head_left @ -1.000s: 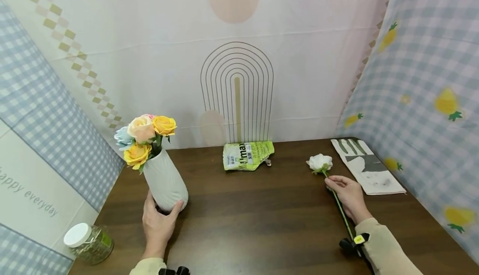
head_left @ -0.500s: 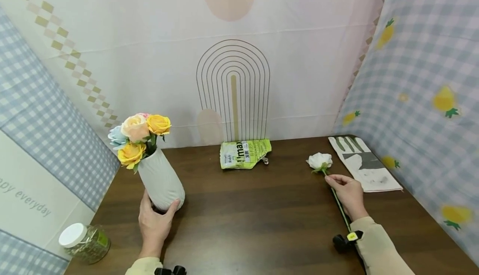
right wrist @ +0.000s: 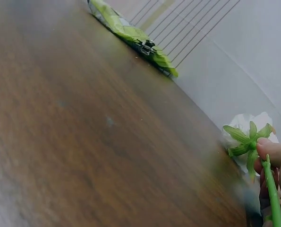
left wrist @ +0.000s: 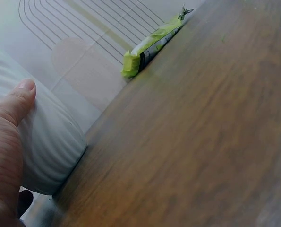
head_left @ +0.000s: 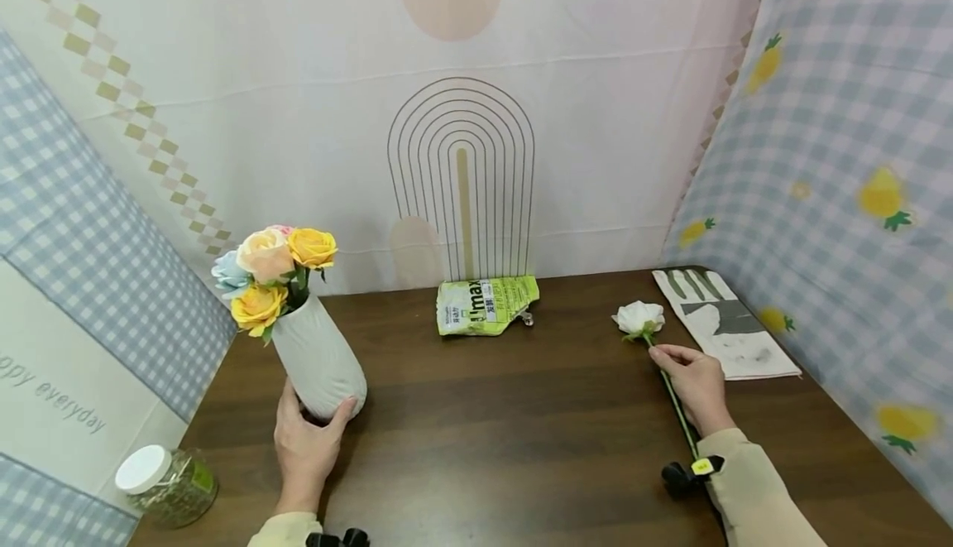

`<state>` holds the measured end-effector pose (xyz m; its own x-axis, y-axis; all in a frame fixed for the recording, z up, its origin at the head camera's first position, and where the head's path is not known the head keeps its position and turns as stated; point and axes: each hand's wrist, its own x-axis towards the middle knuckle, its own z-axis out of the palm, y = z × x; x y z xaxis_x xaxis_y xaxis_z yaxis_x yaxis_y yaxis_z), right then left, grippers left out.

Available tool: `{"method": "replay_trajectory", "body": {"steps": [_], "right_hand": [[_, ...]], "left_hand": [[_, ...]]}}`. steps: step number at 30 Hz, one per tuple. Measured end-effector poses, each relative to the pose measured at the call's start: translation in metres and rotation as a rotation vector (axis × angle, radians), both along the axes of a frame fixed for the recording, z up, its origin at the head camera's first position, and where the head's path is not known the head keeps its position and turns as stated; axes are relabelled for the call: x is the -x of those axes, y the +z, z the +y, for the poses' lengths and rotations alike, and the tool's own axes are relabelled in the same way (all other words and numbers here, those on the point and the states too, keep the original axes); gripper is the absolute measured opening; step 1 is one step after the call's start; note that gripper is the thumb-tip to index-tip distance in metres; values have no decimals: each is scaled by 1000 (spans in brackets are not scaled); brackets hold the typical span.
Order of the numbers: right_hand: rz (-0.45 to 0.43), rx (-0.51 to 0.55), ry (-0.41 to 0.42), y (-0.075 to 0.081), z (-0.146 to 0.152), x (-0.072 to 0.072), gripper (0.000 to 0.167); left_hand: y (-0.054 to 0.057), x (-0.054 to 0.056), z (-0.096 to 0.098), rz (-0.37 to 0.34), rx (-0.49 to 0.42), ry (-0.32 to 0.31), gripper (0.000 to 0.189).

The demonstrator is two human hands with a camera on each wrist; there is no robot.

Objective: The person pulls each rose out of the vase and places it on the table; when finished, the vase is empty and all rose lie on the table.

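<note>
- Printed cloth [head_left: 633, 158] hangs behind the dark wooden table [head_left: 476, 423].
- My left hand [head_left: 305, 448] grips the white vase [head_left: 320, 357] low down, thumb and fingers curved round it, at the table's left.
- Yellow, peach and blue flowers [head_left: 266, 256] fill its mouth.
- My right hand [head_left: 696, 386] pinches the green stem [head_left: 676, 402] of a white rose [head_left: 640, 318] just below the bloom, toward the right.
- Green pouch [head_left: 487, 305] at the back; white-lidded jar [head_left: 174, 485] front left.

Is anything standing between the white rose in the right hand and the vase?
Nothing visible does. Between the right hand, pinching the white rose by its stem, and the vase, gripped by the left hand, only tabletop shows. The green bag lies low at the back edge, seemingly out of the path.
</note>
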<state>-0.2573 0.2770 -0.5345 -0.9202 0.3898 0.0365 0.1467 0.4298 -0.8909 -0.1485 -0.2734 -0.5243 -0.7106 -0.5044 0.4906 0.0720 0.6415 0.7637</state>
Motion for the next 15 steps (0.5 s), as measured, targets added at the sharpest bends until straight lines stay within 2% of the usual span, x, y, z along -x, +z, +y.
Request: {"method": "replay_trajectory", "body": {"steps": [5,15], "right_hand": [[8,32,6,0,3,0,47],[12,26,77,0,7,-1,44]], "left_hand": [[0,0,-1,-31,3,-2,100],[1,-1,0,-46,13,12,99]]}}
